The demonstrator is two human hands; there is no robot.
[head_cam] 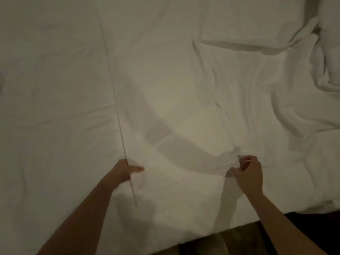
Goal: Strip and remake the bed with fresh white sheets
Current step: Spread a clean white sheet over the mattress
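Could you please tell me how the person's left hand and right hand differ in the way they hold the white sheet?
The left hand grips the folded white cotton sheet at its long straight edge, thumb lying flat on top; the right hand pinches a bunched bit of cloth, fingers curled. The fabric by the left hand lies smooth, while by the right hand it is rumpled. Both hold the same sheet near the bed's near edge.

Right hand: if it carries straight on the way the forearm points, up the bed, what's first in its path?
Only sheet. The right hand already pinches a white sheet; ahead lie its wrinkles, then a raised fold with a shadow under it. That fold is probably the first real obstacle, though depth is unclear in this dim view.
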